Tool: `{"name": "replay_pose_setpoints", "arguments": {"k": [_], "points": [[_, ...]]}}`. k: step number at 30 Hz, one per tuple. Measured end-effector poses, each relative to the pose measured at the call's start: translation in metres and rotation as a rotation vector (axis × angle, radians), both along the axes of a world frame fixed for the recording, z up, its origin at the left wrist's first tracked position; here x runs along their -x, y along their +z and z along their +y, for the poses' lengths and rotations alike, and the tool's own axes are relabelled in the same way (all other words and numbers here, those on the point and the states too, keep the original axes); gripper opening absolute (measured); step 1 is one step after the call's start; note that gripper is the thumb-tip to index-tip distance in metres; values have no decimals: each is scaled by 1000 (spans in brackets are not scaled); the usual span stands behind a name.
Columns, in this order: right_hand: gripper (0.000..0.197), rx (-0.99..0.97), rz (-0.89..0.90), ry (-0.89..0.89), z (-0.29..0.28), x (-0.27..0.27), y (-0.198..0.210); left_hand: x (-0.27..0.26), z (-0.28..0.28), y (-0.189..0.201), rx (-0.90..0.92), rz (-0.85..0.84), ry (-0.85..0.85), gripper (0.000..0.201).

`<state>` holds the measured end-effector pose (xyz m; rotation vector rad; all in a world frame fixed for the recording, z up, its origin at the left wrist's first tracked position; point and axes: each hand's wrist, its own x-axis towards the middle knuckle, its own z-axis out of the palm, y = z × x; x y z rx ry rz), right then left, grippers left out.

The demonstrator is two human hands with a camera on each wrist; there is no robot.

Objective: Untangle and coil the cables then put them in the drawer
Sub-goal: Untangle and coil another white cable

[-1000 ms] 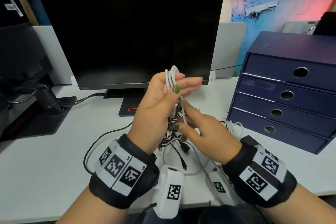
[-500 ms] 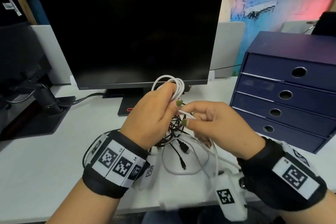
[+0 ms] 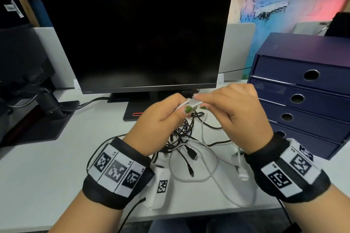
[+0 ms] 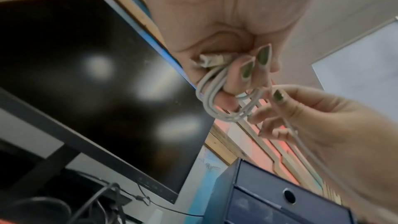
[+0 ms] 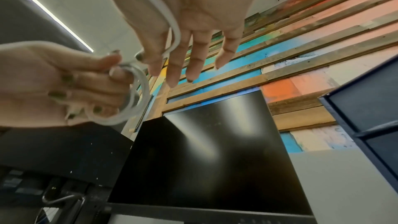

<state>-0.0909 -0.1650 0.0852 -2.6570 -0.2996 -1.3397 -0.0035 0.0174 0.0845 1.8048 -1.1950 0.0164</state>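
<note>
My left hand (image 3: 180, 108) grips a small coil of white cable (image 3: 191, 102) above the desk, in front of the monitor's foot. In the left wrist view the coil (image 4: 217, 103) wraps round my curled fingers, with its plug against my palm. My right hand (image 3: 200, 103) meets it from the right and pinches the free strand of the same cable between thumb and forefinger. In the right wrist view the strand (image 5: 172, 23) runs across my palm, and the other fingers are stretched out. A tangle of black cables (image 3: 181, 134) lies on the desk under my hands.
The loose tail of the white cable (image 3: 208, 172) loops over the white desk (image 3: 47, 166) near its front edge. A dark blue drawer unit (image 3: 303, 100) stands at the right, all drawers closed. A black monitor (image 3: 140, 43) stands behind, and a monitor-arm base (image 3: 51, 104) at the left.
My left hand turned over and carried the coil lower and farther from me. My right hand rose from under the coil to its right side and now pinches the strand there.
</note>
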Motion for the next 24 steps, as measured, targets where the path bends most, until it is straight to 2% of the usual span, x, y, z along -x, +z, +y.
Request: {"name": "replay_pose_setpoints", "arguments": {"k": [2, 5, 11, 14, 15, 17, 18, 21, 22, 24], "points": [[39, 7, -42, 1, 0, -1, -5, 4, -2, 0, 153, 188, -93, 28], [56, -65, -2, 20, 3, -5, -12, 9, -6, 1, 318, 422, -212, 28], [55, -162, 146, 97, 6, -14, -30, 16, -11, 4, 550, 709, -287, 31], [56, -239, 303, 91, 8, -17, -30, 16, -13, 5, 646, 782, -282, 30], [51, -272, 351, 94, 10, -17, -30, 18, -14, 6, 665, 780, -277, 29], [16, -416, 426, 121, 18, -14, -28, 22, -16, 7, 684, 766, -277, 28], [12, -515, 443, 158, 23, -12, -26, 23, -17, 7, 696, 766, -277, 27], [46, -814, 402, 269, 34, -8, -30, 23, -18, 8, 749, 774, -255, 25], [47, -913, 369, 306, 38, -7, -32, 22, -18, 9, 760, 775, -244, 25], [28, -1109, 298, 390, 46, -6, -35, 22, -19, 11, 779, 783, -236, 24]]}}
